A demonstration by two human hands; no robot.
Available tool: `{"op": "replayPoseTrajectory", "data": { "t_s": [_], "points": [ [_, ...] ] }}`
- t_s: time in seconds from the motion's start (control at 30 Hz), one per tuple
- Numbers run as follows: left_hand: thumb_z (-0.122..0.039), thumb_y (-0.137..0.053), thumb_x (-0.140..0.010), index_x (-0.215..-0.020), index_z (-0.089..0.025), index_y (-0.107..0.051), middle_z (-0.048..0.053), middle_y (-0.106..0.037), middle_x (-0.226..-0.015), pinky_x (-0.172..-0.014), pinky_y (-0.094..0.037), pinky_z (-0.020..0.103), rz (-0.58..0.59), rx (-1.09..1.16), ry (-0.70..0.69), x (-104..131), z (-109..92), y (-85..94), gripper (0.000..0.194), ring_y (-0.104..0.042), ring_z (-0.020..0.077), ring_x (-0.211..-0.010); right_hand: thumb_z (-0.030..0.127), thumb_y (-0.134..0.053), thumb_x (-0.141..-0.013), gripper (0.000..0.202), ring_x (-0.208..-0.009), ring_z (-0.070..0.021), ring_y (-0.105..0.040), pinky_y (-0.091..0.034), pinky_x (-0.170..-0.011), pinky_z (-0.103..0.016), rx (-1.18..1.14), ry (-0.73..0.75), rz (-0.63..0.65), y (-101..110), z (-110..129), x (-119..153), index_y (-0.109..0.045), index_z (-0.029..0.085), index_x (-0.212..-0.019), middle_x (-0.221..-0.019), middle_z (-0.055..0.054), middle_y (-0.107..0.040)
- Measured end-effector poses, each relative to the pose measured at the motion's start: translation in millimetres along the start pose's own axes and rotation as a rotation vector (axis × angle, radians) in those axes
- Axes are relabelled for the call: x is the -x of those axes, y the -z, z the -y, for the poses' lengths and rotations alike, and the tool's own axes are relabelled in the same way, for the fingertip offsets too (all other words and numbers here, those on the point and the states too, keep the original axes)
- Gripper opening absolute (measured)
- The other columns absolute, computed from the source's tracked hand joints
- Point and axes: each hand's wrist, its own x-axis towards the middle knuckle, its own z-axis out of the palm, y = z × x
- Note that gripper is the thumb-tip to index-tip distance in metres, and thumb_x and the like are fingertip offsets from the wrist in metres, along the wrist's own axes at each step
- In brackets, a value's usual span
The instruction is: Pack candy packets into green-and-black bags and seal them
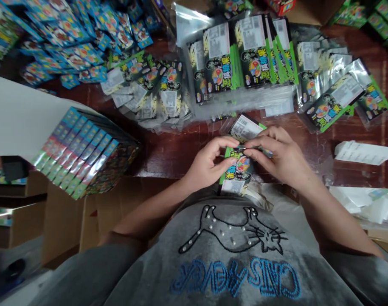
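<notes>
My left hand [215, 161] is closed on a black and green candy box [237, 174] with colourful printing, gripping it by its side and upper end. My right hand [275, 155] pinches at the top end of the same box, thumb and fingers meeting there; part of that end is hidden by the fingers. The box hangs just over the table's front edge, its white label towards my body. Right behind my hands lies another black and green box [245, 127] with a white barcode label, partly covered by my fingers.
A clear plastic bin [245, 100] holds several upright boxes. Bagged packs lie in piles on its left [146, 93] and right [330, 106]. Blue packs [69, 46] are heaped back left, above a row of multicoloured boxes [76, 153]. A folded white paper [362, 153] lies right.
</notes>
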Motion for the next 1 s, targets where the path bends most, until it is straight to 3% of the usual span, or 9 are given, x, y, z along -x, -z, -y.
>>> {"op": "replayPoseTrajectory", "data": {
  "t_s": [0.1,0.27,0.37,0.53,0.63,0.7,0.77,0.87,1.0],
  "points": [
    [-0.033,-0.075,-0.100,-0.133,-0.023,-0.068,0.009,-0.073,-0.140,-0.106,-0.062,0.039,-0.193,-0.090,0.109,12.4,11.2,38.1,0.035,-0.074,0.0218,-0.122,0.051,-0.060,-0.108,0.048,-0.119,-0.0280,-0.067,-0.057,-0.103,-0.049,0.046,-0.026,0.022,-4.7,-14.5,8.0,-0.066,0.029,-0.151,-0.129,-0.012,-0.070],
    [-0.060,-0.078,-0.095,-0.146,-0.017,-0.063,0.010,-0.075,-0.140,-0.110,-0.060,0.050,-0.368,-0.342,0.284,23.5,41.6,134.7,0.069,-0.074,0.0273,-0.120,0.078,-0.060,-0.097,0.109,-0.165,-0.0432,-0.036,-0.032,-0.131,-0.071,0.253,-0.029,0.237,-16.6,-33.2,53.9,-0.012,0.026,-0.180,-0.180,-0.021,-0.033],
    [-0.060,-0.077,-0.095,-0.142,-0.016,-0.066,0.009,-0.072,-0.147,-0.123,-0.050,0.054,-0.367,-0.687,0.201,24.0,40.5,148.4,0.065,-0.066,0.0336,-0.139,0.077,-0.060,-0.097,0.113,-0.169,-0.0383,-0.031,-0.020,-0.137,-0.067,0.267,0.108,0.400,-42.1,-26.3,74.2,-0.001,0.027,-0.180,-0.184,-0.016,-0.026],
    [-0.037,-0.060,-0.108,-0.123,-0.020,-0.076,0.009,-0.082,-0.128,-0.110,-0.058,0.043,-0.288,-0.909,0.032,22.9,-3.1,73.8,0.027,-0.076,0.0251,-0.120,0.073,-0.049,-0.105,0.098,-0.166,-0.0395,-0.036,-0.023,-0.135,-0.068,0.390,-0.114,0.143,-49.2,-30.2,76.3,-0.014,0.021,-0.179,-0.182,-0.022,-0.029],
    [-0.031,-0.056,-0.112,-0.117,-0.023,-0.076,0.004,-0.084,-0.110,-0.095,-0.062,0.032,0.054,-0.718,0.026,7.8,-16.7,17.7,0.022,-0.079,0.0175,-0.100,0.072,-0.061,-0.099,0.099,-0.158,-0.0460,-0.042,-0.037,-0.128,-0.067,0.439,-0.382,0.037,-25.9,-50.8,68.2,-0.031,0.013,-0.174,-0.174,-0.028,-0.041],
    [-0.025,-0.063,-0.108,-0.125,-0.023,-0.073,0.006,-0.081,-0.127,-0.110,-0.058,0.037,0.290,-0.696,-0.134,-19.2,-11.8,-13.3,0.020,-0.075,0.0206,-0.120,0.071,-0.072,-0.092,0.101,-0.153,-0.0482,-0.046,-0.040,-0.124,-0.068,0.431,-0.415,0.109,-12.9,-63.5,62.4,-0.041,0.013,-0.168,-0.168,-0.027,-0.048],
    [-0.019,-0.082,-0.093,-0.142,-0.021,-0.065,0.013,-0.066,-0.154,-0.126,-0.046,0.049,0.467,-0.754,-0.254,-58.3,-0.7,-39.4,0.052,-0.058,0.0303,-0.148,0.068,-0.076,-0.090,0.095,-0.153,-0.0479,-0.044,-0.035,-0.126,-0.072,0.421,-0.367,0.197,-6.3,-70.7,58.5,-0.046,0.017,-0.164,-0.169,-0.024,-0.047],
    [-0.015,-0.104,-0.061,-0.153,-0.014,-0.055,0.023,-0.056,-0.160,-0.126,-0.040,0.060,0.676,-0.912,-0.159,-117.8,11.4,-67.6,0.105,-0.049,0.0465,-0.151,0.063,-0.076,-0.092,0.088,-0.159,-0.0464,-0.037,-0.024,-0.129,-0.077,0.432,-0.329,0.208,-3.9,-71.2,61.6,-0.046,0.021,-0.163,-0.171,-0.022,-0.045],
    [-0.016,-0.099,-0.068,-0.148,-0.012,-0.059,0.024,-0.065,-0.143,-0.111,-0.050,0.053,0.749,-1.044,-0.025,-151.4,3.0,-78.1,0.089,-0.066,0.0434,-0.127,0.059,-0.072,-0.096,0.074,-0.146,-0.0443,-0.049,-0.038,-0.121,-0.071,0.427,-0.443,-0.064,-2.0,-64.7,81.8,-0.053,0.016,-0.153,-0.157,-0.026,-0.054]
  ]
}}
